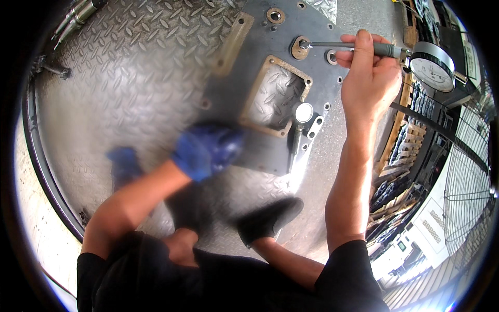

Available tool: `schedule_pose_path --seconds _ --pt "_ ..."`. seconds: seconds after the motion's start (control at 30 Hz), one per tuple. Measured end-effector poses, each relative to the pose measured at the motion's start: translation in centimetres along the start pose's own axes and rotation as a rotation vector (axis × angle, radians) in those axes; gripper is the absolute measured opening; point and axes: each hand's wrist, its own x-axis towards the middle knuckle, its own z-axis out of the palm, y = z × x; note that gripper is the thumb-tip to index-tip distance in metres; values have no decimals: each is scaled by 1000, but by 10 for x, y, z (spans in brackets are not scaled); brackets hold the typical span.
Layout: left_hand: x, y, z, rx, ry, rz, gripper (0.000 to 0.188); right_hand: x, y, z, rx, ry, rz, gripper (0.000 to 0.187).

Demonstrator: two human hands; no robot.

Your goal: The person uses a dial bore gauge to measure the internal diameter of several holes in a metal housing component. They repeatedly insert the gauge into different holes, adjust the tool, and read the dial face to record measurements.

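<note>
My bare right hand (pixel 370 78) is wrapped round the grey handle of a dial bore gauge (pixel 383 49). The gauge's round dial points away to the right, and its thin stem reaches left to a bushed hole (pixel 300 48) in a dark metal plate (pixel 262 153); how deep the tip sits cannot be told. My left hand (pixel 208 151), in a blue glove, is smeared by motion beside the plate's near left edge, so its fingers and any hold are unclear. A second, smaller dial gauge (pixel 299 130) lies on the plate by the rectangular opening.
Under the plate is a diamond-tread metal surface (pixel 140 83). A blue glove (pixel 125 162) lies on it at left. Metal tools (pixel 78 20) sit at the far left. Pallets with stacked parts (pixel 403 145) and a wire mesh fence (pixel 470 192) stand to the right. My shoe (pixel 273 218) is near the plate.
</note>
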Motion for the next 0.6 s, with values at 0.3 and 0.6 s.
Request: schedule_pose_path --seconds 0.3,0.6 --pt "0 -1 0 4 7 13 43 3 -2 3 79 14 36 29" --pt "0 -1 -1 -5 6 17 42 -1 -3 4 15 38 17 30"
